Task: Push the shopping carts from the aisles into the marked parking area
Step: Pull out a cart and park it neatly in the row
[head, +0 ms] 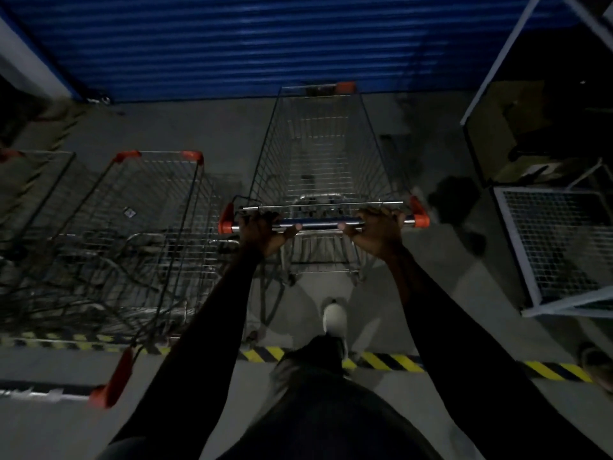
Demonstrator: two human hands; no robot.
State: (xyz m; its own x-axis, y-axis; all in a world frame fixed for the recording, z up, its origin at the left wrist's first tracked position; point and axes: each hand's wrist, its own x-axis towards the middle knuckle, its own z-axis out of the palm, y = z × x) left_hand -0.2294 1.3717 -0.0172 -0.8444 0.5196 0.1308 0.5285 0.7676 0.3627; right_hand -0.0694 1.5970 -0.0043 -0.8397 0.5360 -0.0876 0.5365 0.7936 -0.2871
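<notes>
Dimly, left hand [262,232] and right hand [378,230] both curl round the handle [320,223] of the cart [318,144] at twelve o'clock, past the striped line [391,361]; parked carts [149,207] at ten o'clock blur, cut off.

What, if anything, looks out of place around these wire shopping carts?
The left row of nested wire carts overhangs: its rear orange handle end crosses the yellow-black striped floor line. A white-framed mesh panel seems to lean at right. The gripped silver wire cart sits straight.
</notes>
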